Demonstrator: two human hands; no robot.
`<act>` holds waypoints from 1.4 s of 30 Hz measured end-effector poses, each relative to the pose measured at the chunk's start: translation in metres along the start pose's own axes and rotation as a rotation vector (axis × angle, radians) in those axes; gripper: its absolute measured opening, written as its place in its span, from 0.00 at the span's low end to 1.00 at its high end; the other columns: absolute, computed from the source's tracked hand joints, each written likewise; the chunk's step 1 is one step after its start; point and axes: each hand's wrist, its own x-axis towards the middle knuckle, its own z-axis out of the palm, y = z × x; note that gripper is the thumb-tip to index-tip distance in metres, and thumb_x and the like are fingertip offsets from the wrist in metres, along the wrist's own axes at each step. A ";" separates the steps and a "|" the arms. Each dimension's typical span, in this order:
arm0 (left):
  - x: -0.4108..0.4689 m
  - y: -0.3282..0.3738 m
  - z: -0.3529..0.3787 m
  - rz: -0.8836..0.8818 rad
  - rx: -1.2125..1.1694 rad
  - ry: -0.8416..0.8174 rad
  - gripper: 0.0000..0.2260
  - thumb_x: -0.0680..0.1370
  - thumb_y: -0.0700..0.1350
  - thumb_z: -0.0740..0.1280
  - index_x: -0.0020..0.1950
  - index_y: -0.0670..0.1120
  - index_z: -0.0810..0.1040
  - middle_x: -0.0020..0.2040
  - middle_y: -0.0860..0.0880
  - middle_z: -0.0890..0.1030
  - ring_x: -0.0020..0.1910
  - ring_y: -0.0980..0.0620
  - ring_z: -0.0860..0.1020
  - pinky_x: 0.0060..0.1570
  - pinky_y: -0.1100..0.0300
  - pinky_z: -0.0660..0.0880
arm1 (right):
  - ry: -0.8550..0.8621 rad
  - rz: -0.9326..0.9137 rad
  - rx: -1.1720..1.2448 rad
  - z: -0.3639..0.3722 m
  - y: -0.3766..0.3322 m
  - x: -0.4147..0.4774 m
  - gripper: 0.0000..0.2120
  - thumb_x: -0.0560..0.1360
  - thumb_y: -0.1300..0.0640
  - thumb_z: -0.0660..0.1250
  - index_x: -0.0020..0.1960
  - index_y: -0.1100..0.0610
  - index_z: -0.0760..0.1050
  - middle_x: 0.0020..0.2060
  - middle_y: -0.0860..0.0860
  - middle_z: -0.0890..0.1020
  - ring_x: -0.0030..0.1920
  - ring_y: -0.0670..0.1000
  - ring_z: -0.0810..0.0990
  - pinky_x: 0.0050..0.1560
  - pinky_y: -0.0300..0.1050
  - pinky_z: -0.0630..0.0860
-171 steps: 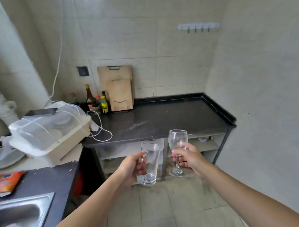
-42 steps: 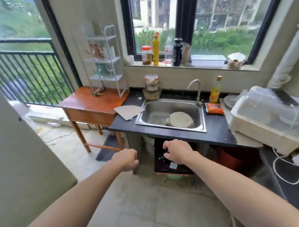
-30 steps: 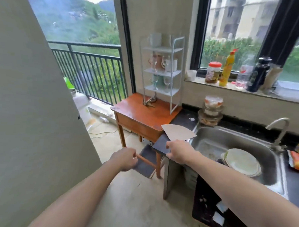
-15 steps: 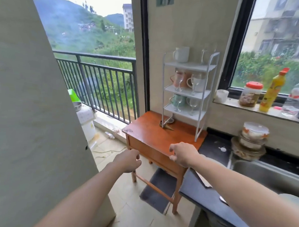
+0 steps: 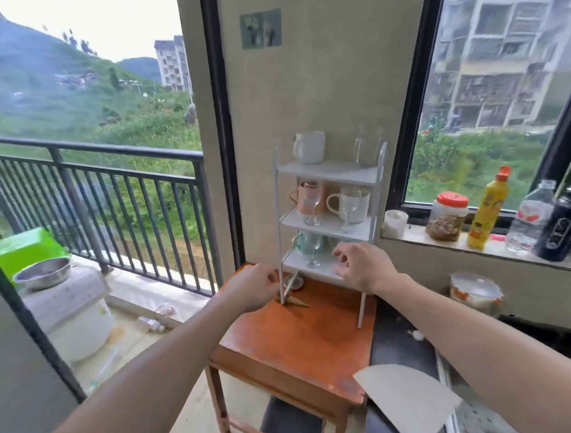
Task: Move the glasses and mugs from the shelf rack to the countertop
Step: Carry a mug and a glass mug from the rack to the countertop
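Observation:
A white three-tier shelf rack point(image 5: 328, 172) stands on an orange wooden table point(image 5: 304, 345). Its top tier holds a white mug point(image 5: 310, 147) and a clear tumbler point(image 5: 367, 146). On the middle tier are a pink mug point(image 5: 299, 197), a cream mug point(image 5: 360, 205) and two wine glasses point(image 5: 312, 201). The bottom tier carries a green mug point(image 5: 304, 245) and a wine glass point(image 5: 314, 250). My right hand point(image 5: 362, 267) is at the bottom tier, fingers apart, hiding what lies behind it. My left hand point(image 5: 253, 292) hovers loosely curled by the rack's front left leg, holding nothing.
A black countertop point(image 5: 399, 349) adjoins the table on the right, with a piece of beige paper point(image 5: 407, 398) lying on it. Jars and bottles line the window sill point(image 5: 485, 248). A balcony railing point(image 5: 92, 188) and a rice cooker point(image 5: 67, 305) are to the left.
I have stepped closer to the rack. Both empty hands have risen toward its bottom tier, and my right hand has spread its fingers there.

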 end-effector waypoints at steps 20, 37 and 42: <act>0.309 0.059 -0.094 0.157 -0.449 0.371 0.22 0.76 0.46 0.64 0.70 0.42 0.67 0.67 0.42 0.71 0.67 0.42 0.69 0.65 0.50 0.66 | 0.629 0.663 0.656 -0.058 0.065 0.267 0.18 0.72 0.44 0.67 0.55 0.55 0.79 0.46 0.52 0.81 0.44 0.52 0.76 0.41 0.44 0.68; 0.391 0.071 -0.103 0.071 -1.260 0.043 0.13 0.79 0.47 0.59 0.36 0.46 0.72 0.26 0.50 0.70 0.23 0.52 0.67 0.26 0.61 0.60 | 0.770 0.779 1.082 -0.073 0.057 0.279 0.15 0.78 0.50 0.60 0.36 0.56 0.74 0.25 0.50 0.77 0.21 0.49 0.75 0.25 0.41 0.76; 0.365 0.087 -0.131 0.136 -1.358 0.022 0.11 0.78 0.47 0.60 0.36 0.46 0.73 0.25 0.50 0.69 0.20 0.53 0.66 0.24 0.62 0.60 | 0.811 0.730 1.095 -0.105 0.038 0.246 0.16 0.78 0.51 0.62 0.35 0.56 0.75 0.22 0.49 0.76 0.19 0.47 0.74 0.23 0.39 0.75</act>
